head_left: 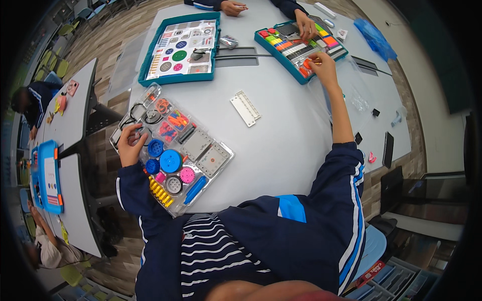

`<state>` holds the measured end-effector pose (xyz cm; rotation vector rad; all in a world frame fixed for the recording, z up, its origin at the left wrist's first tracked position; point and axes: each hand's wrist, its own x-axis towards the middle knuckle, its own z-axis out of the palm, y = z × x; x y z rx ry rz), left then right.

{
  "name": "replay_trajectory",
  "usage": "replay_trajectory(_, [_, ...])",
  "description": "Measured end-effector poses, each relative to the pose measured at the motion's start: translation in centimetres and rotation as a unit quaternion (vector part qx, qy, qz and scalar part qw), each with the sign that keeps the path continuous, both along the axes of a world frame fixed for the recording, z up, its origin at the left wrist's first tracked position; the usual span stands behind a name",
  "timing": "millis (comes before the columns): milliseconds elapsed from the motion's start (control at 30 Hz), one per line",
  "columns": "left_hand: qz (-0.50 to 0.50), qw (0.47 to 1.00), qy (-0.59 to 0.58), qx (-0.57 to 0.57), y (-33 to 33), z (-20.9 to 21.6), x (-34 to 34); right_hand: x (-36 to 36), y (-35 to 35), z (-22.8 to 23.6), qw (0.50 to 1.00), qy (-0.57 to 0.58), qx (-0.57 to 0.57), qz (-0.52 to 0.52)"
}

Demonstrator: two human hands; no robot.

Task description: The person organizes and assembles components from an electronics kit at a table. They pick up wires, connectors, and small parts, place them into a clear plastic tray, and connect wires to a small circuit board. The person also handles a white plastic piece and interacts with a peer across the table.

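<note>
Room: A wood-patterned floor and further work tables are shown around a pale desk, on which sorted building parts are set out.
Teal box: The teal box is placed at the far right of the desk, its compartments filled with coloured parts; its long axis is seen to run from upper left to lower right.
Right grip: The right hand is extended to the near corner of this box, with the fingertips bent close together at the orange pieces; whether one is pinched cannot be told.
Key relation: The orange pieces are located just left of the right grip, within the box wall; the right hand is the nearer, the left being well apart.
Left grip: The left hand is curled over the left side of the clear tray, beside the blue wheel; whether anything is gripped cannot be told.
White plate: The white perforated plate is left untouched between the hands, its axis slanted down to the right.
Co-worker: A co-worker's hand is lowered into the same box.
</note>
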<state>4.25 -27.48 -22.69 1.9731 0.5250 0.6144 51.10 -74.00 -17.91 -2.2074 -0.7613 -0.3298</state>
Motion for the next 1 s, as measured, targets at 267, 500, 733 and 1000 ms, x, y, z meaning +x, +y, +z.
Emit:
replay_trajectory(267, [-0.007, 1.000, -0.008, -0.004, -0.1, 0.0, 0.2, -1.6, 0.8, -0.8, 0.991, -0.078, -0.107, -0.006])
replay_trajectory(500, [-0.005, 1.000, -0.009, -0.015, -0.1, 0.0, 0.3, -1.7, 1.8, -0.4, 0.980, -0.060, -0.174, -0.081])
replay_trajectory(733, [-0.006, 1.000, -0.019, -0.002, 0.0, -0.4, 0.3, 1.6, 4.8, 2.3, 0.983, -0.107, -0.104, -0.109])
replay_trajectory(1000, [0.000, 1.000, -0.012, 0.003, -0.1, -0.1, 0.3, 6.1, 10.6, -0.3, 0.952, -0.114, -0.248, -0.137])
